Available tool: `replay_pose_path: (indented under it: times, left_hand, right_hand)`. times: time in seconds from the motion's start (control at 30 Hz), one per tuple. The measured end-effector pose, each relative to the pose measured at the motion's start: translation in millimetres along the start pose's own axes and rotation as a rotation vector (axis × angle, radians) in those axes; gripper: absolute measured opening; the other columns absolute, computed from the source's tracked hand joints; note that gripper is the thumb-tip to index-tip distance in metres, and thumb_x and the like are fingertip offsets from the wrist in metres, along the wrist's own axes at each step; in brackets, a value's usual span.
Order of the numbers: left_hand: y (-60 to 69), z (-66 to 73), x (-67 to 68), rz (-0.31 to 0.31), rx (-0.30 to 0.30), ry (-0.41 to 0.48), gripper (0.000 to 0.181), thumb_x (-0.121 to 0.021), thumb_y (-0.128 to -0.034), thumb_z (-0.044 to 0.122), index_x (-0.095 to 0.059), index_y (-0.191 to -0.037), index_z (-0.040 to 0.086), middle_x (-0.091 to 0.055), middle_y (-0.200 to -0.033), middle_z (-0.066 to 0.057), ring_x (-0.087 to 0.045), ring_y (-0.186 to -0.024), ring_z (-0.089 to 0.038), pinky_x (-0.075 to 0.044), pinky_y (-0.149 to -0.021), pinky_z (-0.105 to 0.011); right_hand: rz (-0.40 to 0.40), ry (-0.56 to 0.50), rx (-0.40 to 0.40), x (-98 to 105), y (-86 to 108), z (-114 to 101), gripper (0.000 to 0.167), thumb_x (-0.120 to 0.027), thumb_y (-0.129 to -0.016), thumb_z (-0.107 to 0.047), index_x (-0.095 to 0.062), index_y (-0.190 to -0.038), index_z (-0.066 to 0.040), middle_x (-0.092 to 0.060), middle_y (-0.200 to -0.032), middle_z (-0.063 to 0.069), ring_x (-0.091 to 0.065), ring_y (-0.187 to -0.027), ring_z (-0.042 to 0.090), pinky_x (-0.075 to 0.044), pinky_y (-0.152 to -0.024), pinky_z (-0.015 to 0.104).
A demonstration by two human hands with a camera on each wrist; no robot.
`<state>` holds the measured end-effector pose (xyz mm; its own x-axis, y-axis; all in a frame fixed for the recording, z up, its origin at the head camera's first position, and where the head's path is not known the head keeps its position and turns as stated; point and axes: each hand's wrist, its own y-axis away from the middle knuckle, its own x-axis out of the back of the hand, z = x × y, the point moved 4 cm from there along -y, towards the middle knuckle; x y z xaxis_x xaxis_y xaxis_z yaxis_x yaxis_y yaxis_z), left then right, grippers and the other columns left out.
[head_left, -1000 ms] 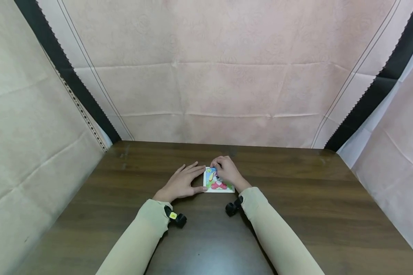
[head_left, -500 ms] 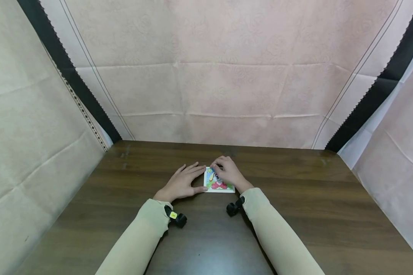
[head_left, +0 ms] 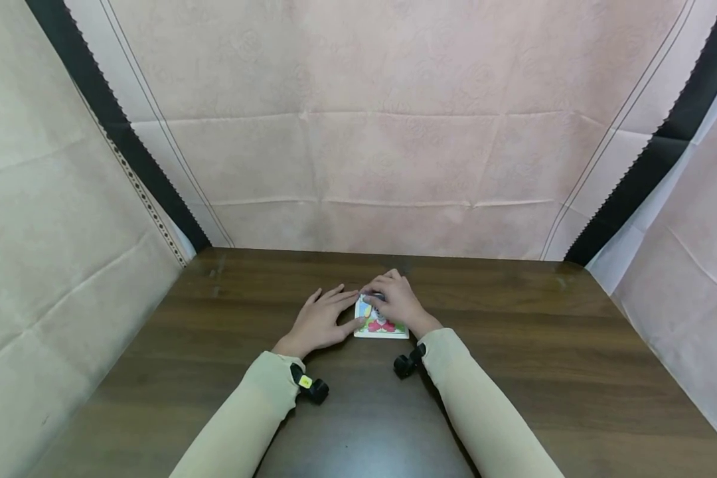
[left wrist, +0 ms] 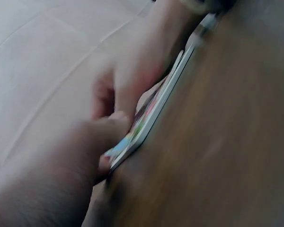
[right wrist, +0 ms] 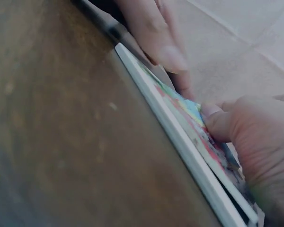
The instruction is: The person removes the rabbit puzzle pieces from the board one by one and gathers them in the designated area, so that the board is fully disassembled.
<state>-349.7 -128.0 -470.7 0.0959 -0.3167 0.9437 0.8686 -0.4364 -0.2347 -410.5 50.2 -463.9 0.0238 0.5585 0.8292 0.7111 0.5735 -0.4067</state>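
A small white-edged picture board (head_left: 382, 328) with a colourful cartoon figure lies on the wooden table. In the right wrist view its thin upper picture layer (right wrist: 189, 118) stands slightly apart from the thick white base (right wrist: 180, 146), with a dark gap near one end. My right hand (head_left: 396, 302) bends over the far part of the board and pinches the picture layer, thumb on top; its other fingertips are partly hidden. My left hand (head_left: 322, 320) lies at the left side with spread, mostly straight fingers. Its thumb rests on the picture, and its index fingertip is near the far left corner.
The brown wooden table (head_left: 544, 372) stretches out around both hands. Pale fabric (head_left: 394, 159) hangs behind it and at both sides. A black camera (head_left: 317, 390) sits on the left wrist, another black camera (head_left: 403, 366) on the right.
My left thumb has moved up and inward onto the picture. My right fingers have shifted slightly left over the board's far corner, covering more of it.
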Motion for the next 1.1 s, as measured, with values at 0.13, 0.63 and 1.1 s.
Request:
replay_pose_path:
  times: [0.13,0.63,1.1]
  left_hand:
    - [-4.1,7.3,-2.0,0.063,0.018,-0.013,0.063,-0.052,-0.0976,0.061,-0.054,-0.148,0.023,-0.051,-0.150,0.003,-0.034,-0.147,-0.021,-0.022,-0.118,-0.059]
    - [-4.3,9.2,0.0,0.092,0.030,-0.024,0.060,-0.059,-0.0958,0.056,-0.059,-0.143,0.018,-0.056,-0.146,0.000,-0.038,-0.145,-0.023,-0.025,-0.117,-0.057]
    - [-4.2,6.9,-3.0,0.105,0.086,0.036,0.059,-0.060,-0.0956,0.055,-0.060,-0.142,0.019,-0.056,-0.146,0.000,-0.040,-0.143,-0.022,-0.023,-0.118,-0.055]
  right_hand:
    - [0.005,-0.006,0.039,3,0.4,2,0.016,-0.067,-0.099,-0.024,-0.076,-0.111,-0.022,-0.071,-0.110,-0.007,-0.047,-0.096,0.013,-0.043,-0.083,0.036]
    - [-0.063,-0.235,0.117,8,6.8,7,0.016,-0.062,-0.101,-0.013,-0.067,-0.116,-0.015,-0.066,-0.108,-0.009,-0.063,-0.094,0.006,-0.055,-0.083,0.031]
    - [-0.023,-0.311,0.098,10,9.8,7,0.018,-0.062,-0.100,-0.008,-0.070,-0.115,-0.013,-0.070,-0.106,-0.008,-0.066,-0.095,0.006,-0.056,-0.084,0.032]
